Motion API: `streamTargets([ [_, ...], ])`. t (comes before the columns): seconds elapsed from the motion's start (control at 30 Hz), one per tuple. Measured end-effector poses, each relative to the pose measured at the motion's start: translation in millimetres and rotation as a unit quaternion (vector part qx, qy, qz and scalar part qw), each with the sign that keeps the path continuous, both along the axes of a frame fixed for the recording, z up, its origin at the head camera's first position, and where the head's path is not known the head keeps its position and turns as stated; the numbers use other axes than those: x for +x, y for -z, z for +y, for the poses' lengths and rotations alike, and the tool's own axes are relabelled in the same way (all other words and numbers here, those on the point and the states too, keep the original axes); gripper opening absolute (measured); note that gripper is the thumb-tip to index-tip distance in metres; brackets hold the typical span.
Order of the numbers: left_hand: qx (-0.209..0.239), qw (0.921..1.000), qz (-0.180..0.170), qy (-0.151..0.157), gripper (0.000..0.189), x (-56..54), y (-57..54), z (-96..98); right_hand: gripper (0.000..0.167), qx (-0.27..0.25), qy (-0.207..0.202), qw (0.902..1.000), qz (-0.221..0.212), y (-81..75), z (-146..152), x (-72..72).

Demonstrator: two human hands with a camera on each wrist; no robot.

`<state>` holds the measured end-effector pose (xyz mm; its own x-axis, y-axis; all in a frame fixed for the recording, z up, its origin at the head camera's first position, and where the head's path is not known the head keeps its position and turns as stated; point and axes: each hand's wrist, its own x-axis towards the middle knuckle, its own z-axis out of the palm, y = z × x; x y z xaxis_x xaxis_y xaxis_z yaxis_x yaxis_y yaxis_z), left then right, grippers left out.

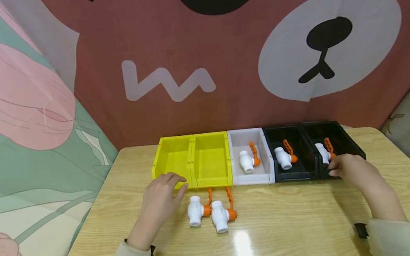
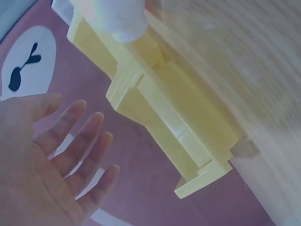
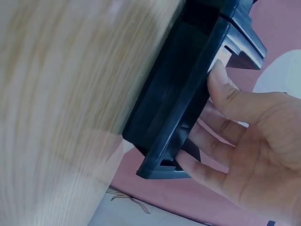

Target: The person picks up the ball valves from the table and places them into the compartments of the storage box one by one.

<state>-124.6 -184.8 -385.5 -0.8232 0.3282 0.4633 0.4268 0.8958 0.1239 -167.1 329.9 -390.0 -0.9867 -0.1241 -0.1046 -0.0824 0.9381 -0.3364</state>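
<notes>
My right hand [image 1: 357,171] reaches over the front rim of the rightmost black bin [image 1: 347,143]. Its fingers are spread and dip inside, beside a white ball valve [image 1: 322,153] with an orange handle. In the right wrist view, the thumb [image 3: 220,77] lies at the black rim by a bit of white; the hand partly covers that valve. My left hand [image 1: 160,199] hovers near the front of the left yellow bin [image 1: 173,155], fingers loosely extended and holding nothing. Just right of it, two more ball valves, one [image 1: 195,211] and another [image 1: 220,216], lie side by side on the table.
The bins stand in a row at the table's back. A valve [image 1: 246,161] lies in the white bin [image 1: 236,139], another [image 1: 283,158] in the left black bin [image 1: 272,135]. A second yellow bin [image 1: 211,155] adjoins the first. A printed cloth [image 1: 225,111] hangs behind the wooden table [image 1: 288,224].
</notes>
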Motion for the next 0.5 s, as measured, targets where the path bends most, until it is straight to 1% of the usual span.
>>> streamTargets([
  [0.1,-0.009,0.9998,-0.01,0.016,0.017,1.2,0.0,1.4,0.011,0.002,0.003,1.0,-0.001,-1.9,-0.8,0.2],
  [0.2,-0.026,0.9988,-0.028,0.031,0.025,2.7,0.6,3.3,0.011,0.004,0.006,1.0,-0.006,-2.5,-1.6,0.3],
  [0.3,-0.046,0.9972,-0.04,0.045,0.03,4.9,1.2,5.7,0.01,0.005,0.008,0.9999,-0.007,-2.4,-1.6,0.5],
  [0.37,-0.058,0.996,-0.041,0.055,0.032,6.4,2.1,7.2,0.01,0.004,0.007,1.0,-0.002,-2.2,-1.2,0.8],
  [0.5,-0.079,0.9932,-0.033,0.079,0.033,9.9,4.6,9.4,0.01,0.004,0.005,1.0,0.004,-1.1,-0.6,1.0],
])
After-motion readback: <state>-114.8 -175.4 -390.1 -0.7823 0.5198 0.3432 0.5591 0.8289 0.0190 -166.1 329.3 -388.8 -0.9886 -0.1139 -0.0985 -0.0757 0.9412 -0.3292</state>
